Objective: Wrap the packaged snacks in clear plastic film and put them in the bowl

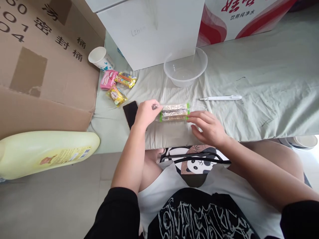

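Note:
A clear plastic snack packet [174,112] with green end bands lies on the cloth-covered surface, several light brown pieces showing through it. At its left end, my left hand [146,114] is closed in a pinch on the clear wrapper. My right hand [205,124] rests by the other end, fingers stretched out and thumb apart, its fingertips at the green band. A dark-screened phone [131,113] lies partly beneath my left hand. Above my right hand is a slim white utility knife [220,98], lying flat. Behind the packet stands an empty clear plastic bowl [185,74].
At the left are a paper cup [99,58], a pink snack packet [108,79] and two yellow packets [116,95]. A cardboard box [50,66], a white box [154,33] and a red-and-white box [239,20] border the surface. A pale yellow bottle [47,152] is at lower left.

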A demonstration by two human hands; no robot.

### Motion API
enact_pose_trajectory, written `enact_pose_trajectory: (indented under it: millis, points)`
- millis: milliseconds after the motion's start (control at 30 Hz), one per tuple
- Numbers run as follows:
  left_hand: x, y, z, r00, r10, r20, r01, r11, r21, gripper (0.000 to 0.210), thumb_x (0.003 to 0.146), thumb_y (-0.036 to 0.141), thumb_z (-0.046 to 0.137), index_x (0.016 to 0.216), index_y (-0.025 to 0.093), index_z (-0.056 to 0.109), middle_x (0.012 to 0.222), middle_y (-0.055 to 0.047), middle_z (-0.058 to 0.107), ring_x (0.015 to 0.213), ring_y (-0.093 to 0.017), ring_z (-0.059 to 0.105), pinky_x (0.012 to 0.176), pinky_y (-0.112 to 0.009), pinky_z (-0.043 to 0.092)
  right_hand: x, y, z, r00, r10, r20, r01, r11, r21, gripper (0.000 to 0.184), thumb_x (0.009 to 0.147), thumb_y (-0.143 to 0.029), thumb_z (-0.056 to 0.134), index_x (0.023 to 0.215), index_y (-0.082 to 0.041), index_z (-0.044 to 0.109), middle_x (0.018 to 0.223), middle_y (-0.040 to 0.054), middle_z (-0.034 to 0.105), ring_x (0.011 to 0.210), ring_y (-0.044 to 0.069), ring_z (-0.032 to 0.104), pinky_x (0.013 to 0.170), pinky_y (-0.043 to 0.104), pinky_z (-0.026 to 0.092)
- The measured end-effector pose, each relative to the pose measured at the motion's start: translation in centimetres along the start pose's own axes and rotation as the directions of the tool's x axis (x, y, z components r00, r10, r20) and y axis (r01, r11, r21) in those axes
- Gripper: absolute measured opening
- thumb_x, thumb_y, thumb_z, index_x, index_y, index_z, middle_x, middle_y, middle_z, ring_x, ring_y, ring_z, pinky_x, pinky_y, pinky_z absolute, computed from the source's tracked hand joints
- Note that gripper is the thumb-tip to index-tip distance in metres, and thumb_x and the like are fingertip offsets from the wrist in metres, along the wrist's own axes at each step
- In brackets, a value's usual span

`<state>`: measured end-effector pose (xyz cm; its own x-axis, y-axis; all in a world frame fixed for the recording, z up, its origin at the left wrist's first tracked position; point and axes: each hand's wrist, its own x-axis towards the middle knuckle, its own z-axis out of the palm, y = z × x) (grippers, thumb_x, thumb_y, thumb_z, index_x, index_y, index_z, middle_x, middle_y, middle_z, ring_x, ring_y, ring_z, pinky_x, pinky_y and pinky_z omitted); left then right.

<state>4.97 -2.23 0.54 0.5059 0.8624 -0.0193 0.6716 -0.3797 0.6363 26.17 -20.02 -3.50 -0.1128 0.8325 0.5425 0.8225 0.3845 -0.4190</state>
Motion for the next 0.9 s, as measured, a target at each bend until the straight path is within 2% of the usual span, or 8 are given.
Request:
enact_pose_trajectory:
  millis: [67, 167, 300, 433, 567, 700, 800, 900]
  points:
    - [0.0, 0.6, 0.3, 0.997, -0.072, -0.011, 0.07, 0.992, -0.107, 0.021, 0.086, 0.038, 0.064, 0.074, 0.021, 0.062, 0.074, -0.003, 0.07, 0.078, -0.02, 0.07, 0.071, -0.03, 0.054, 0.0, 0.1, 0.7, 0.998, 0.028, 0.054, -0.023, 0.994, -0.107, 0.04, 0.089, -0.014, 0.056, 0.128, -0.026, 0.06, 0.136, 0.0121, 0.067, 0.114, 0.031, 0.067, 0.088, 0.047, 0.054]
    - [-0.5, 1.4, 0.4, 0.992, -0.126, 0.002, 0.116, 0.906, -0.408, 0.025, 0.089, 0.046, 0.062, 0.081, 0.022, 0.06, 0.08, -0.004, 0.072, 0.07, -0.017, 0.071, 0.055, -0.024, 0.048, -0.1, 0.6, 1.3, 0.99, 0.099, 0.097, -0.07, 0.962, -0.263, 0.048, 0.09, -0.016, 0.059, 0.137, -0.024, 0.057, 0.145, 0.0143, 0.062, 0.1, 0.03, 0.067, 0.076, 0.044, 0.049]
    - [-0.7, 2.0, 0.3, 0.97, -0.241, -0.011, 0.189, 0.787, -0.587, 0.028, 0.088, 0.05, 0.064, 0.087, 0.023, 0.057, 0.08, -0.002, 0.071, 0.061, -0.013, 0.069, 0.046, -0.02, 0.04, -0.4, 0.7, 1.5, 0.997, 0.069, 0.02, -0.057, 0.931, -0.36, 0.023, 0.093, -0.013, 0.058, 0.108, -0.027, 0.07, 0.121, 0.0074, 0.073, 0.094, 0.025, 0.064, 0.074, 0.039, 0.041]
    - [0.1, 1.6, 0.4, 0.915, -0.4, -0.053, 0.262, 0.689, -0.676, 0.026, 0.089, 0.046, 0.065, 0.087, 0.023, 0.053, 0.076, -0.001, 0.069, 0.056, -0.011, 0.066, 0.041, -0.019, 0.033, -0.2, 0.2, 1.6, 0.997, -0.08, -0.005, 0.077, 0.967, -0.244, 0.016, 0.094, -0.012, 0.057, 0.088, -0.023, 0.066, 0.103, 0.0053, 0.075, 0.101, 0.022, 0.065, 0.081, 0.036, 0.042]
    - [1.0, 0.6, 0.9, 0.866, -0.49, -0.1, 0.266, 0.62, -0.738, 0.026, 0.089, 0.045, 0.065, 0.085, 0.022, 0.053, 0.073, 0.0, 0.066, 0.053, -0.009, 0.063, 0.037, -0.018, 0.025, -0.3, -0.2, 1.4, 0.958, -0.219, 0.186, 0.229, 0.973, -0.032, 0.018, 0.097, -0.016, 0.05, 0.088, -0.022, 0.064, 0.073, -0.0001, 0.068, 0.068, 0.016, 0.061, 0.073, 0.034, 0.044]
    - [1.1, -0.4, 1.7, 0.843, -0.529, -0.095, 0.281, 0.584, -0.762, 0.021, 0.09, 0.038, 0.062, 0.081, 0.021, 0.052, 0.069, 0.003, 0.062, 0.048, -0.005, 0.056, 0.037, -0.017, 0.02, -0.5, -0.9, 0.5, 0.97, -0.204, 0.13, 0.204, 0.979, 0.012, 0.015, 0.094, -0.013, 0.053, 0.098, -0.022, 0.064, 0.066, -0.0017, 0.065, 0.059, 0.016, 0.062, 0.065, 0.034, 0.047]
    - [1.5, -0.9, 1.9, 0.863, -0.5, -0.075, 0.272, 0.584, -0.765, 0.021, 0.091, 0.031, 0.058, 0.075, 0.02, 0.052, 0.066, 0.004, 0.058, 0.046, -0.005, 0.051, 0.041, -0.017, 0.027, 0.8, -2.0, -0.4, 0.993, -0.12, 0.01, 0.12, 0.993, -0.005, 0.022, 0.089, -0.005, 0.056, 0.099, -0.024, 0.062, 0.08, 0.0025, 0.073, 0.072, 0.02, 0.07, 0.067, 0.035, 0.052]
    - [2.1, -1.3, 1.4, 0.924, -0.377, -0.072, 0.218, 0.67, -0.71, 0.02, 0.09, 0.031, 0.057, 0.073, 0.02, 0.055, 0.067, 0.003, 0.062, 0.05, -0.008, 0.056, 0.051, -0.021, 0.04, 4.5, -3.3, -0.4, 0.993, -0.113, -0.012, 0.114, 0.992, 0.044, 0.028, 0.087, -0.002, 0.056, 0.1, -0.026, 0.06, 0.081, 0.0023, 0.071, 0.075, 0.021, 0.07, 0.068, 0.036, 0.056]
